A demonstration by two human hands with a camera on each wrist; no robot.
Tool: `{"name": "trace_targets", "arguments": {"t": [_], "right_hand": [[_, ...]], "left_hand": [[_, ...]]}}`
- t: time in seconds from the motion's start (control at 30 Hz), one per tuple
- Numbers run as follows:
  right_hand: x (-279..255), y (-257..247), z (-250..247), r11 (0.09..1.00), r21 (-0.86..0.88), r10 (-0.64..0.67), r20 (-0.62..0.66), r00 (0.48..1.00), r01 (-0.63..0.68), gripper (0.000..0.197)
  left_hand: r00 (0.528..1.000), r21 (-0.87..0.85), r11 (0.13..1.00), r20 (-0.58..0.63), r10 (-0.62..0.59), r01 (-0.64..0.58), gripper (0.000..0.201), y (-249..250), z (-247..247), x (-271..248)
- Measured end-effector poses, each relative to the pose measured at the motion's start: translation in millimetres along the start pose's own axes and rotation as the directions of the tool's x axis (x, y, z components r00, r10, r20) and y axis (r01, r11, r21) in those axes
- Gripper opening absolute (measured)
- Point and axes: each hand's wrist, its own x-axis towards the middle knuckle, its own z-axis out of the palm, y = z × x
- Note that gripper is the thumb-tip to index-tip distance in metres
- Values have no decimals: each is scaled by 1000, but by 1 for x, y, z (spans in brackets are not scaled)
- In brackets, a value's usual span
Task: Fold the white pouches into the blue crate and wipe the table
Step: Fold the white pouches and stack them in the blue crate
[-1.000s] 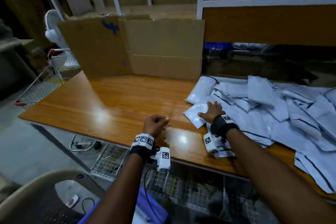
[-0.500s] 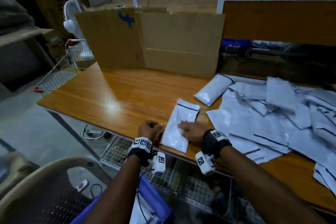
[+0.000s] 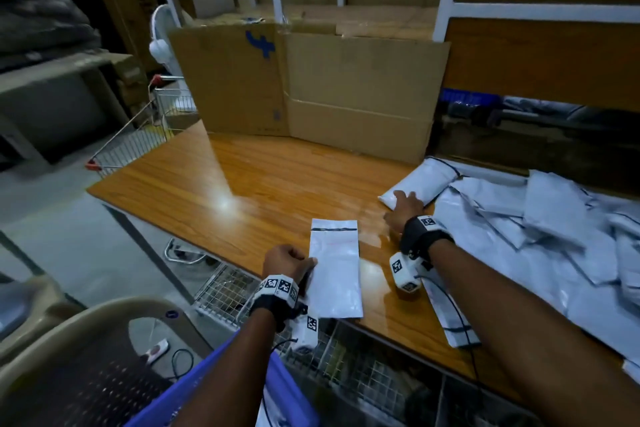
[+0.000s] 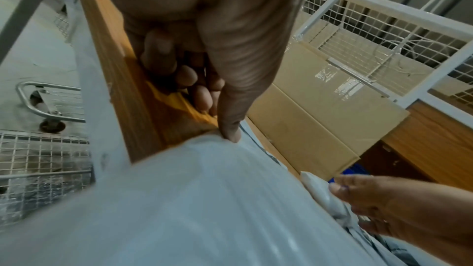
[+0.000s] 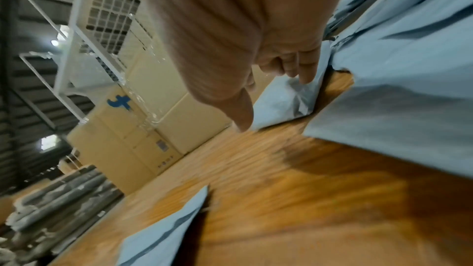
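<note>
A flat white pouch (image 3: pixel 334 270) lies lengthwise at the table's (image 3: pixel 263 191) front edge, its near end overhanging. My left hand (image 3: pixel 287 260) holds its left edge, thumb (image 4: pixel 230 136) on top and fingers curled. My right hand (image 3: pixel 403 210) reaches forward with straight fingers that touch the near end of a puffy white pouch (image 3: pixel 420 184). A heap of white pouches (image 3: pixel 536 229) covers the table's right side. The blue crate's rim (image 3: pixel 287 388) shows below the table edge, under my left forearm.
A flattened cardboard box (image 3: pixel 311 90) stands along the back of the table. A wire trolley (image 3: pixel 138 135) is off the left corner, wire racks (image 3: pixel 225 291) sit under the table, and a chair back (image 3: pixel 69 340) is at lower left.
My right hand left the flat pouch and moved forward and right to the puffy pouch. The flat pouch now lies straight, and my left hand has taken its left edge.
</note>
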Motion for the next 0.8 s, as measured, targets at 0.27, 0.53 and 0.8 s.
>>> {"name": "trace_targets", "arguments": {"t": [0.27,0.53,0.8], "right_hand": [[29,-3,4,965,-254,-32,108,994,59,88],[0,-26,-26,892,-376,-201,167,965,251,41],[-8,-25,-18,968,-82,-238,-15,971,236,48]], "left_hand": [[1000,109,994,31,1,-4,56,6,-5,-4],[989,187,977,80,-122,106,52,19,-1,0],[974,140,969,-128,-187,205,52,-11,-46,12]]}}
